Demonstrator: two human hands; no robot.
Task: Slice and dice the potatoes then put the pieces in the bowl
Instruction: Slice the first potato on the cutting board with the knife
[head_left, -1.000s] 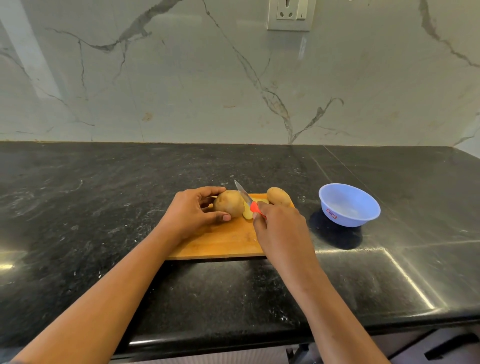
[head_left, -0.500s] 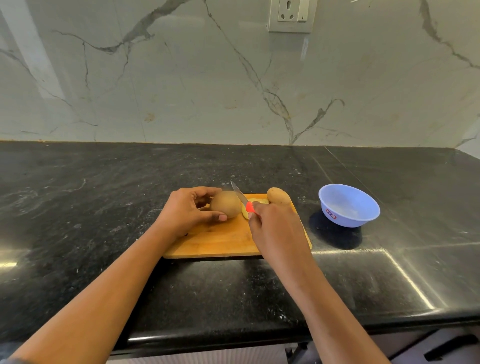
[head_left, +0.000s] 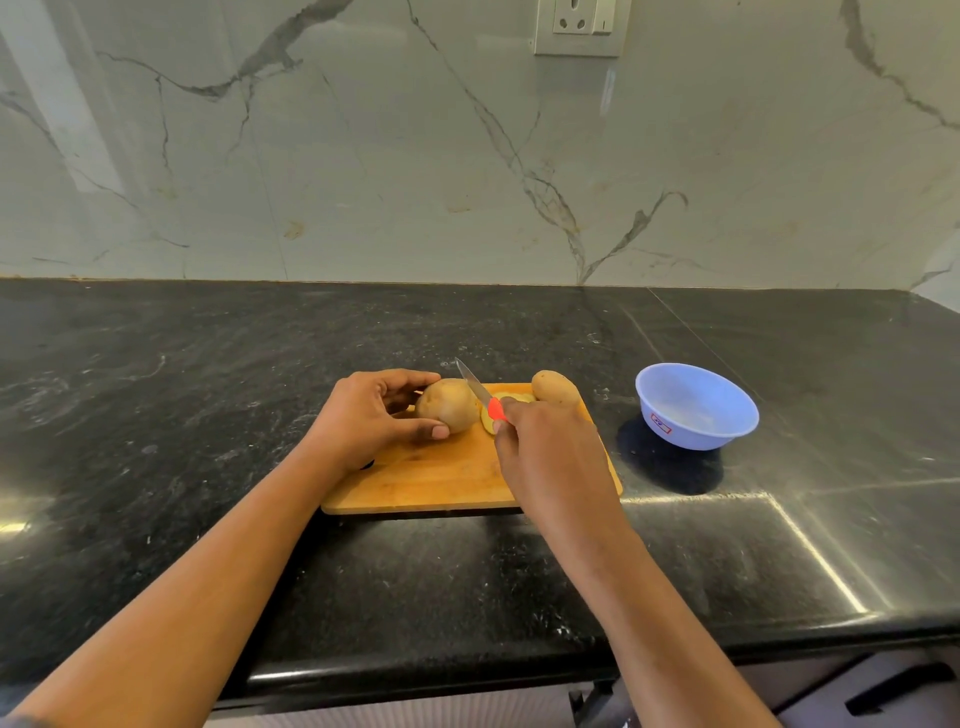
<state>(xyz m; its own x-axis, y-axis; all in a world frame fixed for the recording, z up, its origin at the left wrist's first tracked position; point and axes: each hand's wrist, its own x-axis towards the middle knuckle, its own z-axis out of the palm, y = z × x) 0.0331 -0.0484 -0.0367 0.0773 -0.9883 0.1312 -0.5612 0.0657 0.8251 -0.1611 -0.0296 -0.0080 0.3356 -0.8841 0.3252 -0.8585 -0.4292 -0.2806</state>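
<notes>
Home kitchen: black stone counter (head_left: 208, 415), marble backsplash (head_left: 363, 156), wall socket (head_left: 579, 26).

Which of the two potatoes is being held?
The rounder potato, gripped by the left hand; the longer potato lies unheld at the far right of the board.

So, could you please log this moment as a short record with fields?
left hand: holds the potato on the cutting board
right hand: grips the knife, blade against that potato
slices: a few on the board beside the blade
second potato: whole, at the board's far right corner
bowl: blue, right of the board, no pieces inside
</notes>
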